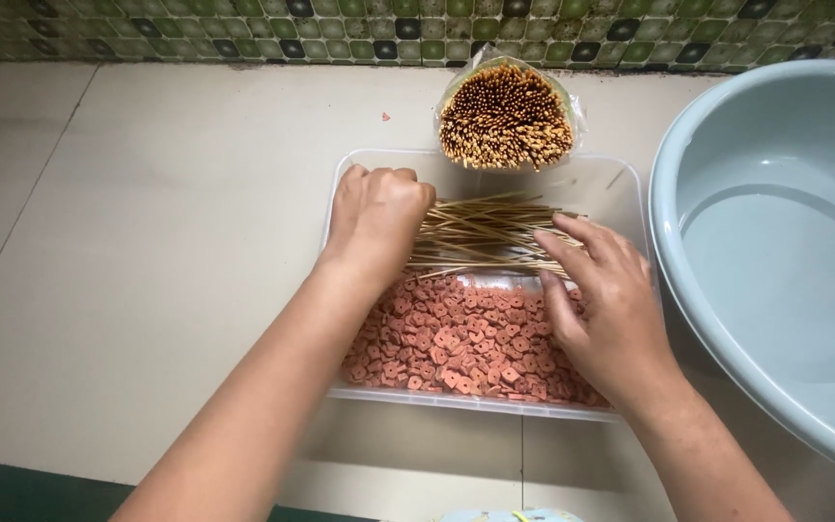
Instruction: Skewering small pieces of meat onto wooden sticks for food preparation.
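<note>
A clear plastic tub (630, 184) sits on the floor and holds several small reddish-pink meat slices (456, 338). A bundle of thin bamboo skewers (480, 232) lies across the tub's far half. My left hand (379, 217) is closed around the left end of that bundle. My right hand (601, 300) rests with fingers spread on the skewers' right end and over the slices. Behind the tub, a plastic bag of more skewers (506, 114) points its ends toward me.
A large pale blue basin (775, 242) stands at the right, close to the tub. Beige floor tiles (147, 242) spread to the left. A green mosaic wall (244, 29) runs along the top edge.
</note>
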